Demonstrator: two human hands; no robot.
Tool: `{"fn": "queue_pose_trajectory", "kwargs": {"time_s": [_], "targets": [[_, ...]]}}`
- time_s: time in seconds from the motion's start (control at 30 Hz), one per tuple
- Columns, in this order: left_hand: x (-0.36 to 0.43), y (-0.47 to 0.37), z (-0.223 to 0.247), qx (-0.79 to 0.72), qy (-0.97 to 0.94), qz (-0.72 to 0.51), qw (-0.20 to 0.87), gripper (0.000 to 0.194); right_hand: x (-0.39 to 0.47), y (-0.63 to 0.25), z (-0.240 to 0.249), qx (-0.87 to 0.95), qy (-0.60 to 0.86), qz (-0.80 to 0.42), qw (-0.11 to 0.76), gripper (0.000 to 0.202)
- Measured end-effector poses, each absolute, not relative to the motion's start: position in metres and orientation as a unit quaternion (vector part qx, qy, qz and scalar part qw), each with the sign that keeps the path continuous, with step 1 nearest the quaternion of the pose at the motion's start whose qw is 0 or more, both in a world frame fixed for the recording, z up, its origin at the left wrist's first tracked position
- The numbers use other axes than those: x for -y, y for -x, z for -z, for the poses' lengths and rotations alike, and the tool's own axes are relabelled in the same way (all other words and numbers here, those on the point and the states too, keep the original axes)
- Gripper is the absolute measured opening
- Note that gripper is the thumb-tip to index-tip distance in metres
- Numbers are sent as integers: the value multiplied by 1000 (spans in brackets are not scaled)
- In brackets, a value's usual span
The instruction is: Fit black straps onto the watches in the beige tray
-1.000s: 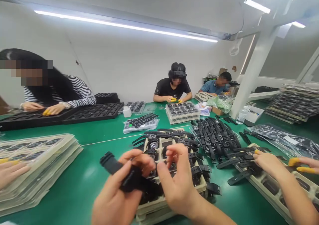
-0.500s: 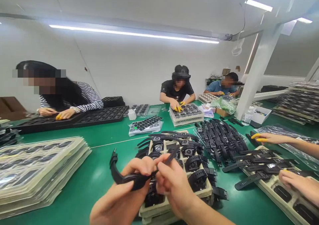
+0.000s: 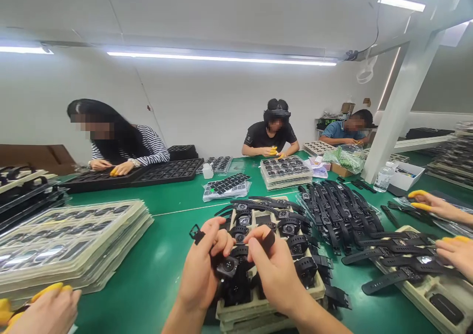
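My left hand [image 3: 201, 270] is closed around a black smartwatch [image 3: 226, 266], its back with the round sensor facing me. A strap end with a buckle [image 3: 196, 233] sticks out above the thumb. My right hand [image 3: 275, 270] pinches a black watch strap [image 3: 269, 240] a little to the right; whether it joins the watch is hidden by the fingers. Under both hands sits a stack of cream trays [image 3: 240, 312], whose compartments hold several smartwatches with black straps, some hanging over the sides.
Strapped watches [image 3: 336, 211] lie heaped right of the trays. A co-worker's gloved hands [image 3: 456, 255] are by another tray [image 3: 417, 282] at right. Another person's hand [image 3: 55, 307] appears at lower left, near stacked covered trays [image 3: 121, 245]. A bottle [image 3: 384, 176] stands by the post.
My hands have moved apart, and the watch has turned so its back shows. My view has swung left. Another person's hand has come in at lower left.
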State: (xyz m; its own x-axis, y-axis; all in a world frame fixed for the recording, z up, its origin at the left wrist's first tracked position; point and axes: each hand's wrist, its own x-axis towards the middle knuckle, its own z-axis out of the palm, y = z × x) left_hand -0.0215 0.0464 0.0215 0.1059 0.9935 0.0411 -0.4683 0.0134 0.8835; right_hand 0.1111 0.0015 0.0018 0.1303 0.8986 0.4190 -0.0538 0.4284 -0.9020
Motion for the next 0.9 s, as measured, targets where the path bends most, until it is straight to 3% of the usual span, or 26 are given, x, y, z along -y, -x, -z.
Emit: {"fn": "queue_pose_trajectory", "kwargs": {"time_s": [0.13,0.3,0.43,0.53,0.9], "targets": [[-39,25,-15,-418,-639,-435,476,27,1,-121,-4,626,424,-258,601,39],[-25,17,-15,-413,-794,-316,315,9,-2,-125,-2,666,448,-222,553,47],[-21,16,-14,-393,-801,-332,305,13,-5,-128,0,628,424,-340,557,44],[-21,19,-14,-334,-805,-369,323,34,-8,-134,1,588,408,-405,570,44],[-29,22,-14,-336,-790,-439,264,18,-12,-138,2,510,421,-417,624,54]]}}
